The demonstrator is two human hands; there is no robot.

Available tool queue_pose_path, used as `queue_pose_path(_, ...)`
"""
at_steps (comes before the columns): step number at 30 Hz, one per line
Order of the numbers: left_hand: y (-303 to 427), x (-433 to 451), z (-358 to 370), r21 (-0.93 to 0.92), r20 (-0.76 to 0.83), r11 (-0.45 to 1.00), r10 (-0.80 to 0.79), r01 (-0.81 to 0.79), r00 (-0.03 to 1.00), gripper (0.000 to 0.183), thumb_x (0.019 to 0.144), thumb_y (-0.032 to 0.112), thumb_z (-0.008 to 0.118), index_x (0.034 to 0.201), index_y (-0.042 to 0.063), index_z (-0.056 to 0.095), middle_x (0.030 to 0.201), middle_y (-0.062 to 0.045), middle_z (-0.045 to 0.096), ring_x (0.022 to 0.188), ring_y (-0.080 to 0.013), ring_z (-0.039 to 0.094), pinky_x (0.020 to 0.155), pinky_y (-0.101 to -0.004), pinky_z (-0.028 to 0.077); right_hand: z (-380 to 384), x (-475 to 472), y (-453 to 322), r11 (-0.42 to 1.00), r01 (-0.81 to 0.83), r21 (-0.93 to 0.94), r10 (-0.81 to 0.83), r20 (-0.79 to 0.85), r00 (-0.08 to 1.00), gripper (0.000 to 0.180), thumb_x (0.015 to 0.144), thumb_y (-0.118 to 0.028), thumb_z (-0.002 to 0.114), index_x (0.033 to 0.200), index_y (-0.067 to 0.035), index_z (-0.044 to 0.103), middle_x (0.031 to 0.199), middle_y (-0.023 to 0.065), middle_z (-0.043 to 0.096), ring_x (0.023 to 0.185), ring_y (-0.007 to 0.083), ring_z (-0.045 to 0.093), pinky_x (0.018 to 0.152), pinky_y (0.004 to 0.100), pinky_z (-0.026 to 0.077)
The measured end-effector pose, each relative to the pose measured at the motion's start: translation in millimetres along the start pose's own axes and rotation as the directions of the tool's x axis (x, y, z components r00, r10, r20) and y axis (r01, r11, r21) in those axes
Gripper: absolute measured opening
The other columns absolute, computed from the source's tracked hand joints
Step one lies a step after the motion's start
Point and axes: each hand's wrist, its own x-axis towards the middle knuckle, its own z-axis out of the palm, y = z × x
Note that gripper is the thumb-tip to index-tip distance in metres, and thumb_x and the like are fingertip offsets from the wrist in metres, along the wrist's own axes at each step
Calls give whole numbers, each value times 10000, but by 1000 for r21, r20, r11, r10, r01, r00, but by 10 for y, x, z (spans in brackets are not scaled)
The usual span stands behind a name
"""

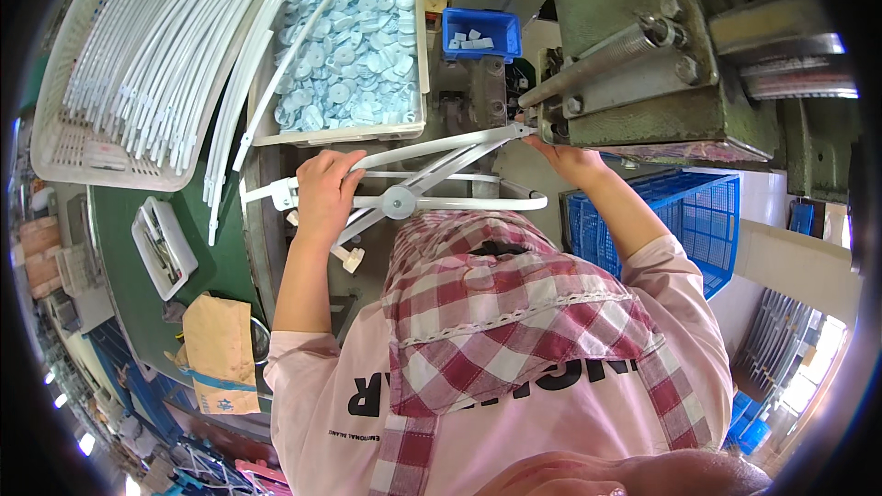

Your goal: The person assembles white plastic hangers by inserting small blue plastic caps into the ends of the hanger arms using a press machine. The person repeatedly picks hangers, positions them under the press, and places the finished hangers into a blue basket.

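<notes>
A folding frame of white metal tubes [475, 204] spans the space before my body, its crossing tubes joined by a round white pivot disc [398, 202]. My left hand [322, 189] is closed around the frame's left part, thumb over the upper tube, beside a white plastic bracket [283, 194]. With its fingers at the upper tube's right end fitting [518, 130], my right hand [570, 164] supports that end against the green press machine [641, 110]. Some right fingertips are hidden behind the tube and machine. A cream plastic knob [353, 260] hangs below the frame.
A crate [49, 151] of long white tubes and a bin [406, 129] of pale blue discs stand at upper left. A small blue box [515, 34] holds white pieces. The green table [227, 275] carries a tool tray [187, 269]. A blue basket [716, 220] stands right.
</notes>
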Motion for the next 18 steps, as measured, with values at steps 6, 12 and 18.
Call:
queue_pose_path(6, -56, 99, -36, 62, 56, 997, 36, -39, 998, 265, 888, 198, 717, 1151, 169, 704, 976, -22, 637, 977, -264, 597, 939, -430, 386, 106, 18, 8, 912, -287, 293, 223, 232, 947, 393, 975, -242, 669, 1344, -130, 593, 1220, 75, 676, 1055, 281, 636, 910, 378, 500)
queue_pose_path(12, 297, -16, -87, 224, 183, 949, 185, -224, 966, 878, 713, 342, 878, 1473, 239, 451, 1391, -128, 472, 1271, -328, 495, 1129, -523, 302, -97, 223, -307, 828, -469, 308, 420, 213, 882, 495, 894, -330, 770, 1292, -88, 604, 1129, 86, 670, 1003, 227, 614, 882, 368, 499)
queue_pose_path(18, 97, -38, -129, 206, 272, 925, 258, -318, 927, 1158, 558, 153, 905, 1557, 252, 329, 1440, -139, 406, 1245, -331, 486, 1067, -535, 356, -341, 512, -537, 526, -666, 528, 573, 359, 737, 401, 915, -270, 760, 1229, -58, 627, 1065, 65, 674, 922, 144, 612, 815, 324, 508)
